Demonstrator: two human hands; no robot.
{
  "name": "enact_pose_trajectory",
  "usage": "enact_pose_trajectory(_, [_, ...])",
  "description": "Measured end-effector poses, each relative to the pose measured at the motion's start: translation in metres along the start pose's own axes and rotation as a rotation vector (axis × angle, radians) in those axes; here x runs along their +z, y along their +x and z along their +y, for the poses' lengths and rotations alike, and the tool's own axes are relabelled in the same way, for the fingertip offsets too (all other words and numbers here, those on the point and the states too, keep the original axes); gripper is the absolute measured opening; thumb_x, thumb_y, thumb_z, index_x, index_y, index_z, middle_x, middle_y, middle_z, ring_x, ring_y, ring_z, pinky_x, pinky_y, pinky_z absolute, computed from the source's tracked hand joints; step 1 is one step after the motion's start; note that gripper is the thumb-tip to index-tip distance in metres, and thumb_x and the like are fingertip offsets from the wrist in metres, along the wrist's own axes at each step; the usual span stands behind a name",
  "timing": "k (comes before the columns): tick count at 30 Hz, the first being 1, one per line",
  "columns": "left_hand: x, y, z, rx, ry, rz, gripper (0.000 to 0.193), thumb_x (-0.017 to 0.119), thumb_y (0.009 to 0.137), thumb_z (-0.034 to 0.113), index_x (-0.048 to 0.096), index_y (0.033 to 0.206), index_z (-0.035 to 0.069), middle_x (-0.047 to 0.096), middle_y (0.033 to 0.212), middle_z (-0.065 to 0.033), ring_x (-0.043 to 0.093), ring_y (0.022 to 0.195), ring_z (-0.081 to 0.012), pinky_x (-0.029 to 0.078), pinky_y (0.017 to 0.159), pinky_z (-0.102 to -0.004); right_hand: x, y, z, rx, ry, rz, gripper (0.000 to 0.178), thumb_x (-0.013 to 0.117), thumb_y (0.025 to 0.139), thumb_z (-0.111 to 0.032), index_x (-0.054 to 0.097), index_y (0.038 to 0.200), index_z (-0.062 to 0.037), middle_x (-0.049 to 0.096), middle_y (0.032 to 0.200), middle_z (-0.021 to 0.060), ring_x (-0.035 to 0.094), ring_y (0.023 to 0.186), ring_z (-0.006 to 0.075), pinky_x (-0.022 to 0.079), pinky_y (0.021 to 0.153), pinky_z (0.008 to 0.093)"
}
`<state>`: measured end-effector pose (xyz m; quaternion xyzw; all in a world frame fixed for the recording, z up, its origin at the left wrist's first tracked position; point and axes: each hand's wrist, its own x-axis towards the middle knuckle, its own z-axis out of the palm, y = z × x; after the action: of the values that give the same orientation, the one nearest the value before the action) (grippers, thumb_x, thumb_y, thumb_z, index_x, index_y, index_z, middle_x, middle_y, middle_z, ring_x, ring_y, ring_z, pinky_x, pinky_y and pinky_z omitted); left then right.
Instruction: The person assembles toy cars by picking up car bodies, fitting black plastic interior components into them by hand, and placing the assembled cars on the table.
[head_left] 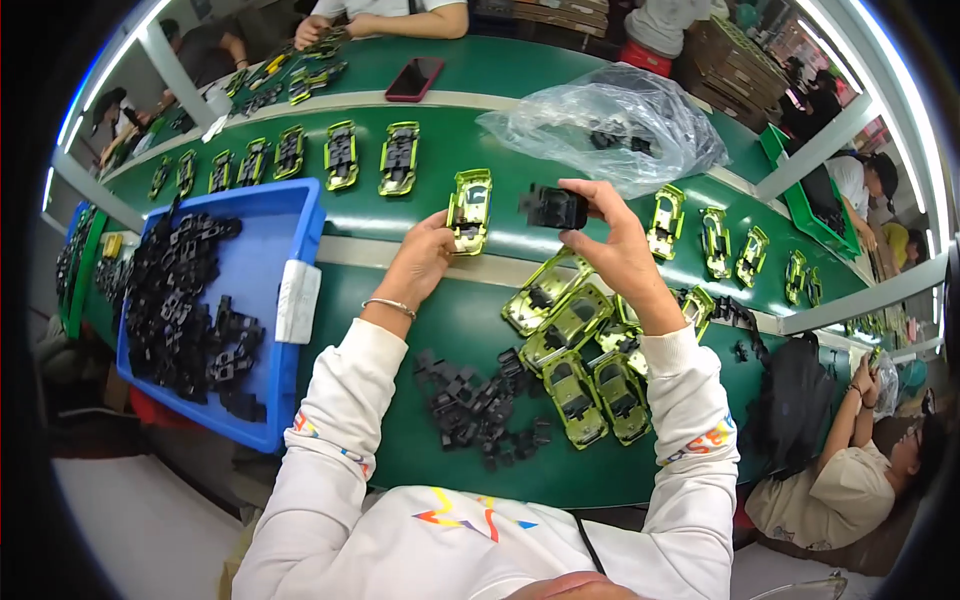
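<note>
My left hand (424, 258) rests on the green conveyor belt (440, 150) and holds an upturned yellow-green toy car shell (469, 209) by its near end. My right hand (612, 240) is raised above the belt and pinches a small black plastic insert (553, 207) just right of that shell. Below my right wrist lies a heap of several yellow-green car shells (580, 350). A loose pile of black inserts (478, 400) sits on the green worktop between my forearms.
A blue bin (290, 215) of black inserts stands at my left. More car shells with black inserts (399, 158) ride the belt in a row. A clear plastic bag (610, 120) and a red phone (414, 78) lie farther back. Other people work around the belt.
</note>
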<state>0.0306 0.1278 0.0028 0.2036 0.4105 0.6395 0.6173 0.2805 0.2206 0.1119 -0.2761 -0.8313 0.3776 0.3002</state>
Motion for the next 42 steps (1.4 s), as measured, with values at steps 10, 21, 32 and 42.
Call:
enact_pose_trajectory(10, [0.012,-0.068,-0.011,0.037,-0.241,-0.099,0.051,0.048,0.086,-0.002,0.045,0.136,0.005,0.061,0.115,-0.0092,0.066,0.099,-0.0192,0.059,0.081,-0.0354,0.077,0.014,-0.047,-0.351,-0.258,-0.202,0.059,0.055,0.071,0.021,0.069,0.115,-0.0163,0.052,0.136,0.0116,0.053,0.119,0.0348,0.049,0.099,0.0421])
enact_pose_trajectory(21, [0.024,-0.093,-0.005,0.252,-0.243,0.115,0.055,0.047,0.091,-0.002,0.038,0.144,0.011,0.058,0.126,-0.011,0.064,0.108,-0.0204,0.057,0.088,-0.0346,0.135,-0.031,-0.074,0.114,0.011,0.08,0.064,0.075,0.086,-0.018,0.047,0.14,0.0028,0.049,0.136,0.0222,0.056,0.12,0.0365,0.05,0.095,0.0384])
enact_pose_trajectory(32, [0.016,-0.092,-0.008,0.257,-0.353,0.157,0.042,0.042,0.101,0.017,0.041,0.143,0.013,0.059,0.125,-0.0085,0.06,0.112,-0.0207,0.052,0.094,-0.0362,0.152,-0.024,-0.064,0.141,0.439,0.139,0.068,0.068,0.08,0.011,0.043,0.142,0.0015,0.046,0.14,0.0169,0.06,0.12,0.0263,0.055,0.097,0.0334])
enact_pose_trajectory(42, [0.027,-0.095,-0.013,0.358,-0.362,0.169,0.052,0.062,0.095,0.009,0.04,0.142,0.009,0.057,0.123,-0.0077,0.06,0.109,-0.0176,0.052,0.093,-0.0341,0.141,-0.012,-0.069,0.035,0.13,0.185,0.066,0.069,0.083,0.007,0.046,0.144,-0.0036,0.058,0.128,0.012,0.062,0.106,0.0178,0.054,0.089,0.0297])
